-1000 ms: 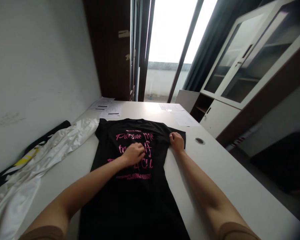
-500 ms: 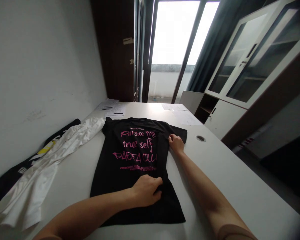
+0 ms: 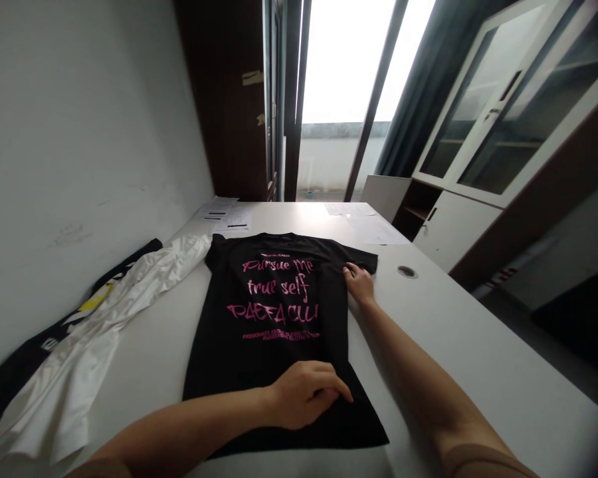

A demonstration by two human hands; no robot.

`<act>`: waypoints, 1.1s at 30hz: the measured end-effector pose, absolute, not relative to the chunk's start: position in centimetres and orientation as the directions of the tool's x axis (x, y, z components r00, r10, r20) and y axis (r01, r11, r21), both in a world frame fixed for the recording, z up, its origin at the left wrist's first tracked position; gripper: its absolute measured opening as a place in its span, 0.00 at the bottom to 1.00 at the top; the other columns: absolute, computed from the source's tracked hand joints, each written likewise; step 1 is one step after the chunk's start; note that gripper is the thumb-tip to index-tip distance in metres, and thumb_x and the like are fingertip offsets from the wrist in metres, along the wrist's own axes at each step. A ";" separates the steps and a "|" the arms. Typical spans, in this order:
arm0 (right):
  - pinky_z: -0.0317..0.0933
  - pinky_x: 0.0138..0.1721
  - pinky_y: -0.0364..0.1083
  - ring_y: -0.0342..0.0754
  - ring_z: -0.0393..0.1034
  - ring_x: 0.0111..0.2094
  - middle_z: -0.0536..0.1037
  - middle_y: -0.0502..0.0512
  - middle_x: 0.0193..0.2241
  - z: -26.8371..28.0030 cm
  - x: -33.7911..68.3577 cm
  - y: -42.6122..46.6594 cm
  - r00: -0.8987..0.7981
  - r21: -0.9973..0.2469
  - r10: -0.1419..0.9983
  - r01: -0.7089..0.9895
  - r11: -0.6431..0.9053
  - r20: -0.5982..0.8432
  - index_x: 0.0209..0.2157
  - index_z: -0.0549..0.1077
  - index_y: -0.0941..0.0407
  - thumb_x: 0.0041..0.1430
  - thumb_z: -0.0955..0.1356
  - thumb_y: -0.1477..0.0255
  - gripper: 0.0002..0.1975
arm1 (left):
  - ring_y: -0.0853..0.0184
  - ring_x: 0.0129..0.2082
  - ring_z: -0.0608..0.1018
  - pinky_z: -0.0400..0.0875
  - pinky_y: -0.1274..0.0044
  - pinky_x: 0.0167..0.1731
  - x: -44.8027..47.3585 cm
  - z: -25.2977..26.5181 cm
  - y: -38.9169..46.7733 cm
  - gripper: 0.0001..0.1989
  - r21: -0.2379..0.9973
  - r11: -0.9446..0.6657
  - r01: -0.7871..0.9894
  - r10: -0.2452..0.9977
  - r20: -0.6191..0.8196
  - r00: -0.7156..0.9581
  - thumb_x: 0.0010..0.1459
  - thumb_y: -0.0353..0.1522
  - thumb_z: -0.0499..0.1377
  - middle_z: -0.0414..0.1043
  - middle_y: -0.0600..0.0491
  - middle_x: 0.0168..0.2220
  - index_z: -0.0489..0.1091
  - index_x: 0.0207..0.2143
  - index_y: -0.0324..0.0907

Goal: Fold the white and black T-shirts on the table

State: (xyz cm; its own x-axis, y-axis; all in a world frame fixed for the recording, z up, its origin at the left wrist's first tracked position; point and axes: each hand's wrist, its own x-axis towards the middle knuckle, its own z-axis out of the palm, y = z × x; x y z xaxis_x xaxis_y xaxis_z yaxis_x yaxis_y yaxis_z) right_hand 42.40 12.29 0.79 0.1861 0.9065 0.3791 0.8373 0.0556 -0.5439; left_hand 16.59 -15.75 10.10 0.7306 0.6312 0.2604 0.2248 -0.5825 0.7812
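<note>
A black T-shirt (image 3: 274, 358) with pink lettering lies spread on a white table, its collar at the far side and its hem near me. My left hand (image 3: 303, 393) is over the lower right part of the shirt, index finger stretched out and the other fingers loosely curled. At the shirt's right side, just below the sleeve, my right hand (image 3: 359, 283) touches the cloth with its fingertips slightly apart. The cloth under both palms is hidden.
White cloth (image 3: 124, 299) lies crumpled on the left, beside a black garment (image 3: 34, 348) with yellow and white marks along the wall. Papers (image 3: 376, 229) are at the table's far end. A round cable hole (image 3: 407, 272) is right of the sleeve.
Both hands have shifted right, and the shirt's right side and lower right corner have moved outward with them. My left hand's index finger has straightened.
</note>
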 end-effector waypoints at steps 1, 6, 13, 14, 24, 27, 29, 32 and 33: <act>0.55 0.65 0.62 0.62 0.62 0.63 0.77 0.61 0.56 0.8 42.5 12.4 0.205 -0.553 0.899 0.831 0.049 0.387 0.58 0.76 0.54 0.67 0.62 0.58 0.25 | 0.63 0.47 0.79 0.73 0.72 0.50 16.6 10.2 -15.9 0.16 0.789 -0.578 0.209 0.625 0.263 0.735 0.69 0.29 0.50 0.77 0.47 0.46 0.74 0.53 0.43; 0.51 0.68 0.59 0.59 0.57 0.68 0.69 0.63 0.63 1.4 42.9 13.1 0.260 -0.659 0.870 0.746 0.096 0.420 0.62 0.71 0.59 0.67 0.62 0.58 0.29 | 0.52 0.69 0.60 0.55 0.58 0.68 17.1 10.0 -16.8 0.47 0.671 -0.696 0.257 0.515 0.217 0.829 0.61 0.44 0.64 0.55 0.41 0.71 0.44 0.74 0.45; 0.64 0.60 0.55 0.55 0.69 0.59 0.75 0.60 0.58 1.6 43.2 13.7 0.231 -0.870 0.929 0.470 0.153 0.288 0.63 0.70 0.58 0.65 0.63 0.61 0.28 | 0.53 0.59 0.70 0.64 0.61 0.59 18.0 8.7 -17.5 0.26 0.251 -0.855 0.454 0.488 0.090 0.868 0.65 0.44 0.60 0.67 0.42 0.60 0.65 0.60 0.41; 0.66 0.58 0.55 0.56 0.72 0.56 0.77 0.60 0.55 1.5 43.2 13.7 0.212 -0.881 0.939 0.448 0.153 0.271 0.62 0.71 0.58 0.65 0.63 0.62 0.28 | 0.55 0.55 0.73 0.67 0.64 0.55 18.1 8.8 -17.4 0.19 0.197 -0.862 0.468 0.490 0.080 0.868 0.65 0.41 0.59 0.70 0.43 0.55 0.68 0.54 0.41; 0.66 0.57 0.55 0.56 0.74 0.54 0.77 0.60 0.56 1.6 44.0 15.0 0.104 -0.853 0.979 0.512 0.098 0.175 0.62 0.72 0.57 0.56 0.69 0.72 0.30 | 0.65 0.37 0.77 0.71 0.75 0.43 16.2 10.4 -16.4 0.03 0.403 -0.896 0.186 0.204 0.000 0.979 0.57 0.31 0.62 0.75 0.54 0.35 0.70 0.35 0.44; 0.66 0.58 0.54 0.55 0.73 0.55 0.76 0.59 0.57 1.1 44.4 15.5 0.104 -0.868 0.978 0.485 0.109 0.181 0.61 0.74 0.56 0.58 0.68 0.72 0.28 | 0.67 0.36 0.77 0.71 0.78 0.40 16.0 11.1 -16.3 0.03 0.505 -0.853 0.135 0.139 -0.029 0.990 0.59 0.31 0.61 0.75 0.56 0.34 0.69 0.32 0.45; 0.64 0.60 0.53 0.55 0.72 0.57 0.76 0.59 0.58 0.8 44.5 15.9 0.119 -0.864 0.974 0.492 0.111 0.193 0.60 0.74 0.56 0.60 0.68 0.72 0.26 | 0.68 0.37 0.78 0.71 0.78 0.41 16.7 11.7 -16.4 0.03 0.512 -0.841 0.175 0.174 -0.049 0.983 0.62 0.34 0.61 0.76 0.56 0.35 0.70 0.35 0.46; 0.62 0.61 0.53 0.55 0.70 0.59 0.75 0.59 0.59 0.6 44.6 16.7 0.143 -0.835 0.970 0.543 0.089 0.196 0.60 0.74 0.56 0.62 0.67 0.69 0.25 | 0.64 0.42 0.78 0.71 0.75 0.45 18.7 12.2 -16.5 0.13 0.404 -0.864 0.301 0.314 -0.036 0.949 0.66 0.42 0.59 0.76 0.52 0.42 0.71 0.48 0.45; 0.62 0.61 0.54 0.56 0.70 0.60 0.75 0.60 0.59 0.7 44.7 17.0 0.149 -0.823 0.970 0.562 0.075 0.190 0.61 0.74 0.56 0.62 0.67 0.68 0.25 | 0.62 0.45 0.78 0.71 0.72 0.47 19.4 12.2 -16.5 0.18 0.351 -0.875 0.332 0.348 -0.020 0.937 0.67 0.44 0.58 0.76 0.50 0.45 0.69 0.53 0.45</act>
State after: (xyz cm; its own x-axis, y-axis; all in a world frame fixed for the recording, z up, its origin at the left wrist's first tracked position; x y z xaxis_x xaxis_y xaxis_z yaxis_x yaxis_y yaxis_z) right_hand 44.70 16.97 0.66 0.1487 0.9704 0.1901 0.5625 0.0751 -0.8234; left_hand 19.43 -16.50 12.20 0.9374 0.3478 -0.0202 0.3323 -0.8753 0.3514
